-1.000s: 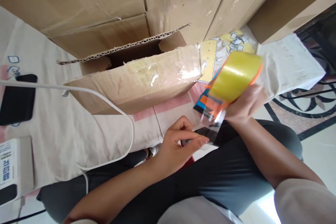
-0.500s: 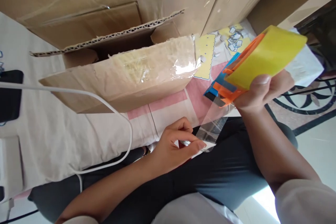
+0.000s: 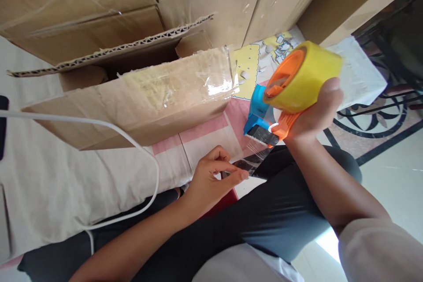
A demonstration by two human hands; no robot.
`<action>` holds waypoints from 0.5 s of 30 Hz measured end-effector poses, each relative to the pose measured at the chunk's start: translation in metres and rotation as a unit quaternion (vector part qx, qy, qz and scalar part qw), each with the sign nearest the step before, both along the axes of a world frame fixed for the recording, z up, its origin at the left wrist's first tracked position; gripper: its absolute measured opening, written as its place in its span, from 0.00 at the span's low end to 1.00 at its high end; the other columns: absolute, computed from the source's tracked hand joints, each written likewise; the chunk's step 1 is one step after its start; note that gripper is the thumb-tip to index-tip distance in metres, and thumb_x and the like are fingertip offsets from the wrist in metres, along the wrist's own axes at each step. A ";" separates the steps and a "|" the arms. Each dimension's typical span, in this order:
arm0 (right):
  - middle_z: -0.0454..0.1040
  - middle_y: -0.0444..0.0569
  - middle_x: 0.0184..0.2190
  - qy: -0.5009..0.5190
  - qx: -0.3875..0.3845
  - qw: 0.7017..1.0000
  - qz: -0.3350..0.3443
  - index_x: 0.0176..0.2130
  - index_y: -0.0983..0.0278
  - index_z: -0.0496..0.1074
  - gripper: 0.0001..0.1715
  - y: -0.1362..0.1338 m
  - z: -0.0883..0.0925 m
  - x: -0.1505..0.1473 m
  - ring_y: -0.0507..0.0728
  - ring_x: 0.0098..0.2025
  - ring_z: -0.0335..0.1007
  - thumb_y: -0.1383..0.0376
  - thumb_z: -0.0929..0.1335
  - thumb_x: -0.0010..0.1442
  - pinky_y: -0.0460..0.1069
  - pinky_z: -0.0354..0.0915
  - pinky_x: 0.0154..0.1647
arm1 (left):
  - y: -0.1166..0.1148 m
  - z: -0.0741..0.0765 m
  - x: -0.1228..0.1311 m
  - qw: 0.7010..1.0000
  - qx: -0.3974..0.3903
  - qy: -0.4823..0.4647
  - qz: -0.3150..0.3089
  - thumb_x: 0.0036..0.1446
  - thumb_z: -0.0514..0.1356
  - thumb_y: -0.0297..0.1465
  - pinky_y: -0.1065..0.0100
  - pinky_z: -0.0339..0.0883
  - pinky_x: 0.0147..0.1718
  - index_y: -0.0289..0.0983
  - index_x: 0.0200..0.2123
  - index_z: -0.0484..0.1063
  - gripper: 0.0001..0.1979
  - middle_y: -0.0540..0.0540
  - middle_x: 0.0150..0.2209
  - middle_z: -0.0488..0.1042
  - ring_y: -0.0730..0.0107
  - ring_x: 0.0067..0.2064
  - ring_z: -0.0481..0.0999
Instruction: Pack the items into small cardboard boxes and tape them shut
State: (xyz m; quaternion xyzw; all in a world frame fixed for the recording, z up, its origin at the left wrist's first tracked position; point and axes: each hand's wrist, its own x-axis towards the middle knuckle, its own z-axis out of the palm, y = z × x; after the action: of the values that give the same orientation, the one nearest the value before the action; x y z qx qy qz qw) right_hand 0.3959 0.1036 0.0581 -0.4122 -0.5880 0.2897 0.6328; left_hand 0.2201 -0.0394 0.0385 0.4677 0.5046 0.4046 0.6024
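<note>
My right hand is closed round an orange and blue tape dispenser that carries a yellow roll of clear tape. A strip of clear tape runs from the dispenser's blade down to my left hand, which pinches the strip's free end between thumb and fingers. Both hands hover over my lap in dark trousers. Just beyond them lies an open cardboard box with a taped-over flap.
Stacked cardboard boxes fill the back. A white cable loops over the pale cloth at left. A sheet with yellow and pink print lies right of the box. Patterned tile floor is at right.
My right hand has turned the dispenser so the roll's orange core faces me, and brought it lower and leftwards. The tape strip is shorter. My left hand keeps its pinch.
</note>
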 end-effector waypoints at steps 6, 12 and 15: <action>0.71 0.51 0.29 0.003 -0.038 0.999 0.009 0.30 0.57 0.68 0.33 0.003 -0.008 0.001 0.66 0.40 0.74 0.32 0.63 0.59 0.58 0.71 0.34 | 0.000 -0.004 -0.001 1.000 0.003 0.019 0.000 0.58 0.67 0.38 0.68 0.55 0.26 0.39 0.23 0.79 0.13 0.50 0.30 0.60 0.76 0.29 0.60; 0.70 0.48 0.27 0.000 0.001 0.999 -0.036 0.29 0.58 0.70 0.30 0.001 -0.009 -0.001 0.62 0.33 0.75 0.36 0.64 0.61 0.57 0.72 0.30 | -0.001 -0.005 -0.001 1.000 -0.008 0.025 0.008 0.59 0.67 0.37 0.68 0.53 0.25 0.38 0.21 0.77 0.15 0.50 0.30 0.59 0.76 0.29 0.60; 0.68 0.48 0.27 -0.028 0.021 0.998 -0.045 0.30 0.57 0.70 0.29 -0.002 -0.006 -0.002 0.63 0.36 0.76 0.38 0.63 0.63 0.55 0.71 0.29 | -0.001 -0.004 0.000 1.000 -0.009 0.020 0.007 0.58 0.67 0.37 0.68 0.53 0.25 0.38 0.23 0.78 0.14 0.50 0.30 0.60 0.76 0.29 0.60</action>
State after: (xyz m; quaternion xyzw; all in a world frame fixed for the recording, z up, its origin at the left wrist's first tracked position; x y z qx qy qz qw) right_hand 0.3934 0.1020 0.0519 -0.4327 -0.5924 0.2369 0.6369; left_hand 0.2196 -0.0400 0.0340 0.4666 0.5235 0.3946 0.5937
